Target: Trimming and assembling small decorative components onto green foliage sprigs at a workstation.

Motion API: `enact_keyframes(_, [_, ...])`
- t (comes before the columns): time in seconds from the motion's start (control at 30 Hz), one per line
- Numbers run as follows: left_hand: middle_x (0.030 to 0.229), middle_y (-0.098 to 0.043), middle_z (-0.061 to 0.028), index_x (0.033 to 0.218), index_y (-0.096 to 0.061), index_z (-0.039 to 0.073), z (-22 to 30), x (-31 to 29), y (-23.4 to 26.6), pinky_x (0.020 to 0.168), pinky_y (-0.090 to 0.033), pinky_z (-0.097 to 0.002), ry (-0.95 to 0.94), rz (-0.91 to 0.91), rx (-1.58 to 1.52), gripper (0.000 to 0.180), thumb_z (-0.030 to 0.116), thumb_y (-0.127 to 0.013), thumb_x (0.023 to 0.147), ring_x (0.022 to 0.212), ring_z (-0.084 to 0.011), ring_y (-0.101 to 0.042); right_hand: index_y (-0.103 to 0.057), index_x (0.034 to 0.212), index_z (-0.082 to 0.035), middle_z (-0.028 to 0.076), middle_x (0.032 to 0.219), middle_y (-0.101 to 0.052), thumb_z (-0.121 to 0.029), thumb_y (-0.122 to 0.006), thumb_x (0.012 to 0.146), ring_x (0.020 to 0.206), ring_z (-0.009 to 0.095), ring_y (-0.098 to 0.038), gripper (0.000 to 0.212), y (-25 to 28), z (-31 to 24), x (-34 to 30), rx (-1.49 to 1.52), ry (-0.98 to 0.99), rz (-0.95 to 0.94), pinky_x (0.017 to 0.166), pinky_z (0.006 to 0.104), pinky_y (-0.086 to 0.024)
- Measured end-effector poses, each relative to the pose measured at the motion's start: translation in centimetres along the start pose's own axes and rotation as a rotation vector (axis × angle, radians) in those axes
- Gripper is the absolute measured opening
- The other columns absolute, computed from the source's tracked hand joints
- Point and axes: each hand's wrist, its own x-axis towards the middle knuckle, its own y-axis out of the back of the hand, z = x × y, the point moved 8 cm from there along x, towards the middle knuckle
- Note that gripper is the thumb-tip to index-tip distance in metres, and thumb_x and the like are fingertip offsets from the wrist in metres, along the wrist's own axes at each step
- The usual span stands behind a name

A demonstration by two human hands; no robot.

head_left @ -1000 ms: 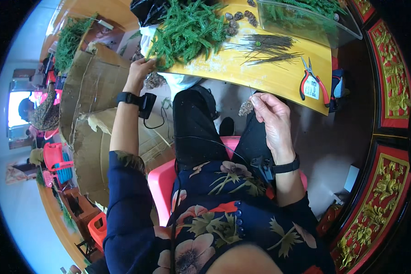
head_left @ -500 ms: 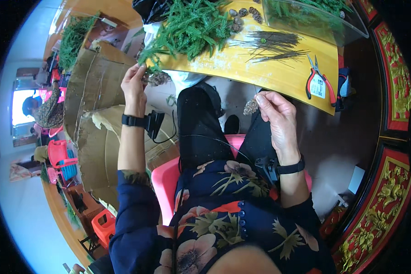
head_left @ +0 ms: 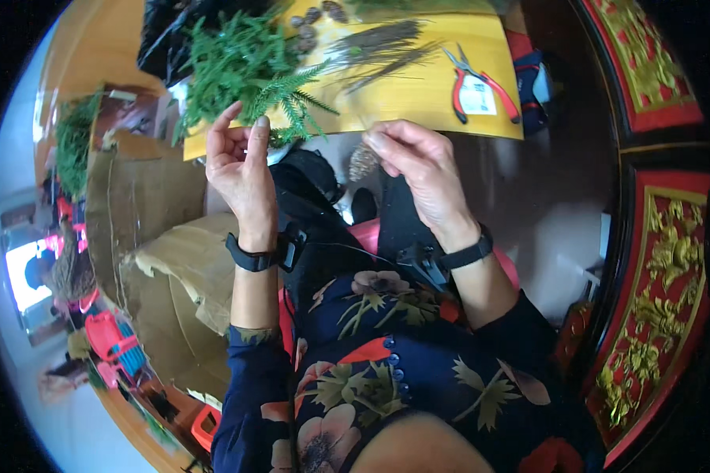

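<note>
My left hand (head_left: 241,169) is raised before the near table edge. Its thumb and index finger are apart and point up, and the other fingers curl. A green needle-leaf sprig (head_left: 298,106) stands right beside the thumb, its tips fanned over the yellow tabletop (head_left: 418,118); whether it touches the hand I cannot tell. My right hand (head_left: 422,162) pinches a brown pine cone (head_left: 362,163) near its top, below the table edge. A thin, blurred wire seems to rise from there. Both wrists wear dark bands with small devices.
On the table lie a heap of green sprigs (head_left: 229,59), several pine cones (head_left: 308,27), a bundle of thin dark wires (head_left: 383,47) and red-handled pliers (head_left: 481,88). Torn cardboard (head_left: 154,205) stands to my left. Red-and-gold carved panels (head_left: 655,315) are at right. A person (head_left: 71,264) sits far left.
My view has turned, so the table appears farther left. The hands have come closer together. The sprig has shifted right with my left hand, whose thumb and index finger have spread.
</note>
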Motion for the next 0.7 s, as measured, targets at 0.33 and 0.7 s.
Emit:
enact_keyframes(0.33, [0.073, -0.057, 0.0011, 0.096, -0.059, 0.006, -5.0, -3.5, -5.2, 0.052, -0.034, -0.0179, 0.768, -0.269, -0.493, 0.016, 0.003, -0.061, 0.080, 0.060, -0.0040, -0.047, -0.066, 0.084, -0.002, 0.008, 0.111, -0.059, -0.011, -0.063, 0.083, 0.087, 0.007, -0.054, 0.010, 1.4, -4.8, -0.1, -0.392, 0.473, 0.045, 0.074, 0.0212, -0.042])
enact_keyframes(0.7, [0.085, -0.062, -0.0017, 0.096, -0.060, 0.005, -5.4, -6.4, -7.1, 0.066, -0.046, -0.0265, 0.943, -0.549, -0.563, 0.013, 0.007, -0.053, 0.085, 0.075, -0.0134, -0.058, -0.065, 0.078, 0.002, 0.012, 0.098, -0.063, -0.011, -0.066, 0.078, 0.090, 0.017, -0.059, 0.013, -0.7, -3.8, 0.1, -0.520, 0.298, -0.199, 0.081, 0.0281, -0.044])
